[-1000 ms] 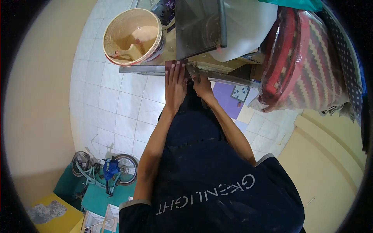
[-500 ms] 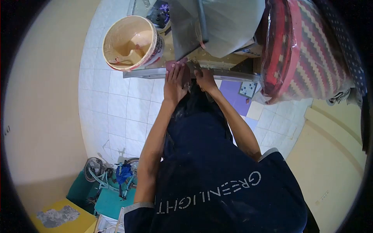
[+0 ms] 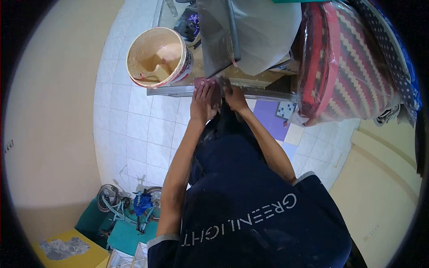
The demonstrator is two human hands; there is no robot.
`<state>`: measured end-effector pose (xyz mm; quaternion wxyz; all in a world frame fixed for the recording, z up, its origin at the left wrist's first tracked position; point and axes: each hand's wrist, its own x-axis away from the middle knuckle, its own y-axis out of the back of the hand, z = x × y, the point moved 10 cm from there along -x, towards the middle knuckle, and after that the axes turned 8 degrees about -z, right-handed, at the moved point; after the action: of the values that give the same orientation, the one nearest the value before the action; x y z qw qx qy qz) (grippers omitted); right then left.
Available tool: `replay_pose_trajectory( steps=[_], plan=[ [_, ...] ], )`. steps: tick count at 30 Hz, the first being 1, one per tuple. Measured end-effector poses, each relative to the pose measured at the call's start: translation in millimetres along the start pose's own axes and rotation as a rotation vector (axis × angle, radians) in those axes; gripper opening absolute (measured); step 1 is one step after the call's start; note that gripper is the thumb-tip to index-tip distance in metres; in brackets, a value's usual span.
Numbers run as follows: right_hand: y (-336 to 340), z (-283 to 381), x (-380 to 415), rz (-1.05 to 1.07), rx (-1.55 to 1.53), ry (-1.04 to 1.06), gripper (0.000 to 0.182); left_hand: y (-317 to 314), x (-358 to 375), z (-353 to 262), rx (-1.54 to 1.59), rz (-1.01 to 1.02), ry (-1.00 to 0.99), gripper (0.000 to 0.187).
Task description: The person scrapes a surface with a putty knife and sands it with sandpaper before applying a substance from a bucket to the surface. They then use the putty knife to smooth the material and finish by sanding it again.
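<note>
From here I see a maroon sheet (image 3: pixel 216 95) at the front edge of the tan tabletop (image 3: pixel 196 68), a cream bucket (image 3: pixel 138 53) by its left corner, and, towards the right end, a bundle (image 3: pixel 357 67) zigzagged pink and cream. The shirt (image 3: pixel 268 178) is navy with whitish lettering.

The hands (image 3: pixel 204 105) have room between bucket (image 3: pixel 142 53) and wrapped bundle (image 3: pixel 353 67), but grey sheeting (image 3: pixel 216 38) blocks ahead.
</note>
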<state>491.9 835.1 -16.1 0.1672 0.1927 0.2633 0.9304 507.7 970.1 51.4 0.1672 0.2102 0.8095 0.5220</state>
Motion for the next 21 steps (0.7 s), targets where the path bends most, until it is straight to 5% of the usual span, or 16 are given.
replay_pose_trajectory(
  steps=[2, 4, 5, 7, 12, 16, 18, 21],
  plan=[
    [10.4, 8.2, 10.5, -0.027, -0.014, -0.017, 0.033, -1.6, 3.7, -2.7, 0.019, 0.000, 0.001, 0.086],
    [9.2, -7.0, 31.7, 0.246, -0.025, -0.411, 0.040, 4.5, 0.9, -3.9, 0.004, -0.062, -0.022, 0.085],
    [-2.5, -24.0, 20.8, 0.251, -0.024, -0.393, 0.040, 5.7, -1.0, -0.3, -0.004, -0.077, -0.016, 0.085],
    [-9.2, -34.3, -8.1, -0.106, 0.083, 0.198, 0.022, -2.5, -0.1, 0.2, 0.021, 0.031, -0.016, 0.088],
    [-7.7, -27.7, -1.2, 0.007, 0.106, 0.067, 0.026, -7.1, 1.8, 1.0, -0.010, 0.029, 0.010, 0.090],
    [7.5, -10.3, -0.9, -0.191, 0.136, 0.168, 0.029, -9.9, 5.6, -1.9, -0.031, 0.031, -0.010, 0.091],
    [-6.1, -25.6, 6.2, 0.142, 0.056, -0.005, 0.028, -0.8, 0.8, -2.1, -0.060, -0.063, 0.021, 0.089],
    [4.5, -8.7, -7.6, -0.057, 0.033, 0.296, 0.029, 0.2, 1.4, 0.1, 0.000, -0.054, 0.037, 0.088]
  ],
)
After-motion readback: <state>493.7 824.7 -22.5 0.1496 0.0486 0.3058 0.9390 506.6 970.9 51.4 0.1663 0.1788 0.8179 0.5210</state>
